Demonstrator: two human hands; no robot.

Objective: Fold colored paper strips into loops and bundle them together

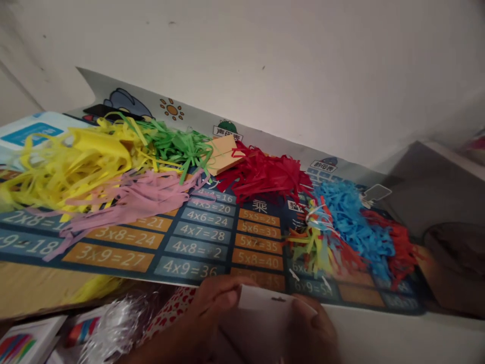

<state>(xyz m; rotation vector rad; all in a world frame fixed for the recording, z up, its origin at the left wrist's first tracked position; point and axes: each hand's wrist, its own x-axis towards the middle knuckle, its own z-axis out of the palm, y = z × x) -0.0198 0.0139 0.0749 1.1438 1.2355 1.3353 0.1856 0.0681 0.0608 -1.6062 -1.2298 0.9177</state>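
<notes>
At the bottom of the head view, my left hand point(206, 311) and my right hand point(316, 328) grip a white card-like piece point(263, 303) from either side. A small dark slot is near its top edge; its lower part is in shadow, so I cannot tell whether it is a card or a thin box. Just beyond my hands lies a multiplication-table mat point(151, 265). Shredded strips rest on it: yellow point(91, 156), green point(178, 144), pink point(147, 194), red point(269, 174) and blue point(352, 217). A tied multicoloured bundle point(318, 235) sits near the blue ones.
An orange-yellow paper pad point(223, 154) lies between the green and red strips. A blue-and-white packet point(34, 134) is at the far left. Below the mat are clear shiny strands point(113, 328) and printed boxes point(28, 341). A wall point(265, 65) rises behind; a grey box-like object point(435, 202) stands right.
</notes>
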